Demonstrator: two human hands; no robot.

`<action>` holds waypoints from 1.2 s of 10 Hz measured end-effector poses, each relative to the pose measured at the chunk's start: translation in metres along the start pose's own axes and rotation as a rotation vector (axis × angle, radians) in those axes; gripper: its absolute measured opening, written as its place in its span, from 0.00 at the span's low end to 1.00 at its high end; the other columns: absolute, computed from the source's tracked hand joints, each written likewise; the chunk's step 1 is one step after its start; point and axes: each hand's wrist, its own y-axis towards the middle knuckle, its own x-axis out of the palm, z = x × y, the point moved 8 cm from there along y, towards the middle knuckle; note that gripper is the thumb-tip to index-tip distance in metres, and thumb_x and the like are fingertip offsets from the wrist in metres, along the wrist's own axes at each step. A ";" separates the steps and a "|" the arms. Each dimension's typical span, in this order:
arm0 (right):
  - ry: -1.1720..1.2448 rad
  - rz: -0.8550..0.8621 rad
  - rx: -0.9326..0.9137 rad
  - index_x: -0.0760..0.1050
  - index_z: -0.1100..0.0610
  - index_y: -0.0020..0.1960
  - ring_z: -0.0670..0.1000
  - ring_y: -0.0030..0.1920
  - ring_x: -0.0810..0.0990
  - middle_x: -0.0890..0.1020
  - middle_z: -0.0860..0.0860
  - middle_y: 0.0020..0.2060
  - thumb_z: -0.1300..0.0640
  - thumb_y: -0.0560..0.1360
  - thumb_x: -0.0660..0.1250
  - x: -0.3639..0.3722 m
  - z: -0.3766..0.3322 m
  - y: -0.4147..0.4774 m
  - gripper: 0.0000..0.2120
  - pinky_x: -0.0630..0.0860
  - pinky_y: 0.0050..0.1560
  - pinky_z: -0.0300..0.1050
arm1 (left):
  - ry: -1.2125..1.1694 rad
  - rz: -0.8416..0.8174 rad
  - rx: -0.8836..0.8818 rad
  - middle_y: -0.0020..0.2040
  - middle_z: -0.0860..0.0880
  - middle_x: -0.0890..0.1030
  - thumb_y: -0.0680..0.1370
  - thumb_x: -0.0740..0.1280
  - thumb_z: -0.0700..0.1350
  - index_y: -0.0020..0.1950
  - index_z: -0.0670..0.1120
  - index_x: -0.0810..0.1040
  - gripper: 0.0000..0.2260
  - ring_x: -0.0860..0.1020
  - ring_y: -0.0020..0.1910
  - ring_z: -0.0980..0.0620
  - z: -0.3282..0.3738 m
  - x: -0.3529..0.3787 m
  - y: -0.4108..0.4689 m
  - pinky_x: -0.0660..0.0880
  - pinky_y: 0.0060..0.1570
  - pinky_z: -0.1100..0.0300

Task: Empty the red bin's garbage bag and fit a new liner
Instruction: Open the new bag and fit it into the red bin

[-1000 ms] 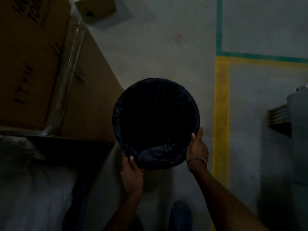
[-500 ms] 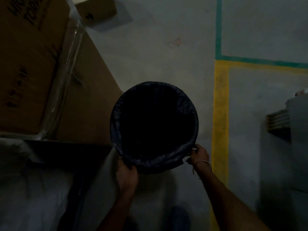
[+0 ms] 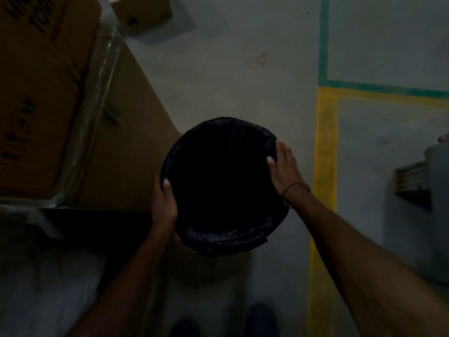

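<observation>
Nearest to us, at the bottom edge, are our two shoes [image 3: 262,319] on the grey floor [image 3: 218,69], and our forearms reach forward from either side. To our left lie pale sacks [image 3: 48,288], too dim to make out further.

The bin [image 3: 184,243] stands on the floor just ahead of our feet, beside a big box [image 3: 36,93]. Only a reddish strip of its wall shows below the black liner [image 3: 230,239]. The liner fills the mouth and folds over the rim in a crumpled band, widest on the near side. The inside is too dark to show whether it is empty.

Our left hand [image 3: 165,203] grasps the left rim, thumb hooked over the top and fingers hidden down the outside. We judge it steadies the bin. Our right hand [image 3: 285,166], with a bangle [image 3: 295,190] at the wrist, clasps the right rim, thumb inside the mouth and fingers laid over the fold. It probably presses the plastic down so the fold stays put. Taking opposite sides lets us draw the film evenly round the rim.

We judge the new liner nearly seated and this the last tidying of its edge.

Farther off, a yellow line [image 3: 325,166] runs along the floor and meets a green line [image 3: 324,40]. A small box [image 3: 143,13] lies at the top.
</observation>
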 end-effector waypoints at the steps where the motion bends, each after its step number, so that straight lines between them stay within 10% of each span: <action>1: 0.029 -0.094 0.150 0.41 0.55 0.81 0.66 0.69 0.68 0.54 0.61 0.78 0.44 0.84 0.50 0.010 0.021 -0.003 0.32 0.71 0.63 0.61 | -0.165 -0.117 -0.141 0.76 0.41 0.66 0.85 0.47 0.56 0.77 0.41 0.64 0.26 0.65 0.76 0.43 -0.023 0.003 -0.001 0.59 0.77 0.49; 2: -0.109 0.079 0.182 0.50 0.56 0.80 0.63 0.71 0.67 0.60 0.60 0.76 0.42 0.83 0.50 -0.011 0.024 -0.003 0.31 0.69 0.66 0.60 | 0.132 0.098 -0.062 0.70 0.39 0.74 0.84 0.48 0.57 0.72 0.42 0.71 0.26 0.73 0.69 0.39 -0.004 -0.019 -0.005 0.66 0.70 0.50; 4: -0.477 0.412 -0.362 0.74 0.55 0.60 0.58 0.51 0.76 0.77 0.55 0.53 0.48 0.81 0.56 -0.021 -0.047 -0.004 0.16 0.70 0.52 0.53 | 0.707 0.302 0.559 0.61 0.46 0.78 0.83 0.52 0.55 0.65 0.46 0.72 0.19 0.76 0.60 0.45 0.090 -0.008 -0.018 0.71 0.61 0.49; 5: -0.602 -0.019 -0.563 0.74 0.55 0.61 0.60 0.55 0.76 0.77 0.56 0.56 0.49 0.81 0.56 0.037 -0.070 0.005 0.16 0.70 0.53 0.53 | 1.015 -0.135 0.894 0.55 0.49 0.78 0.81 0.51 0.57 0.58 0.50 0.75 0.18 0.77 0.56 0.47 0.113 0.060 -0.017 0.69 0.59 0.51; 6: -0.858 -0.441 -0.451 0.61 0.54 0.77 0.58 0.77 0.58 0.60 0.57 0.77 0.50 0.84 0.52 0.082 -0.047 0.016 0.22 0.58 0.73 0.56 | 1.394 -0.507 0.960 0.74 0.44 0.68 0.77 0.52 0.67 0.72 0.48 0.69 0.31 0.64 0.74 0.44 0.080 0.106 -0.011 0.58 0.74 0.45; 8: -1.337 -0.641 -0.196 0.41 0.56 0.81 0.58 0.80 0.39 0.41 0.56 0.80 0.44 0.82 0.54 0.097 0.008 0.019 0.35 0.40 0.79 0.58 | 1.930 -0.622 0.661 0.81 0.43 0.45 0.63 0.44 0.83 0.81 0.50 0.48 0.55 0.40 0.80 0.42 0.000 0.108 0.025 0.34 0.73 0.34; 10: -1.719 -0.636 -0.086 0.45 0.47 0.81 0.50 0.79 0.36 0.54 0.46 0.80 0.40 0.82 0.45 0.102 0.032 0.010 0.29 0.37 0.79 0.48 | 2.170 -0.709 0.464 0.81 0.42 0.41 0.62 0.43 0.84 0.81 0.47 0.42 0.58 0.38 0.80 0.40 -0.028 0.098 0.036 0.31 0.71 0.33; 11: -1.462 -0.541 0.194 0.54 0.41 0.78 0.43 0.78 0.33 0.66 0.38 0.75 0.46 0.85 0.39 0.081 0.023 0.008 0.23 0.32 0.77 0.42 | 2.122 -0.723 0.454 0.81 0.42 0.45 0.67 0.43 0.81 0.81 0.48 0.45 0.52 0.42 0.80 0.40 -0.023 0.105 0.033 0.33 0.72 0.33; 12: -1.108 -0.613 -0.087 0.47 0.56 0.81 0.56 0.80 0.49 0.52 0.55 0.80 0.44 0.84 0.48 0.125 0.010 0.003 0.31 0.44 0.79 0.54 | 1.788 -0.649 0.556 0.79 0.44 0.60 0.73 0.44 0.75 0.80 0.50 0.57 0.42 0.56 0.79 0.42 -0.005 0.133 0.016 0.44 0.75 0.36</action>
